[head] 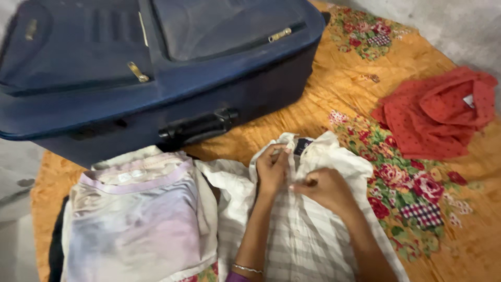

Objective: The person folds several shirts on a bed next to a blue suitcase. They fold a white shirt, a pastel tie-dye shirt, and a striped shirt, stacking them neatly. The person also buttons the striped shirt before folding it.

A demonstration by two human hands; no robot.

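Small dark rectangular label (302, 145) sewn inside the collar of the white striped shirt (308, 230), at its top edge, just beside the left hand's fingertips. A tiny white tag (469, 100) shows at the neck of the red dotted garment (436, 114), which lies crumpled well apart to the right. Large navy suitcase (156, 62) lies closed across the top, brass zip pulls on its front pockets, black side handle (199, 127) facing the clothes. Left of the shirt, touching it, a folded pale garment with lilac trim (138, 219) sits on a small stack; something dark underneath, cannot tell what. Everything rests on an orange floral bedspread (344, 89). The shirt lies flat, front up, collar toward the suitcase, thin grey stripes, lightly creased. Left hand (272, 168) closed, pinching the collar edge; a thin bracelet on that wrist. Right hand (323, 189) closed, fingertips nipping the shirt's front placket just below the collar. Forearms cover the shirt's lower middle.
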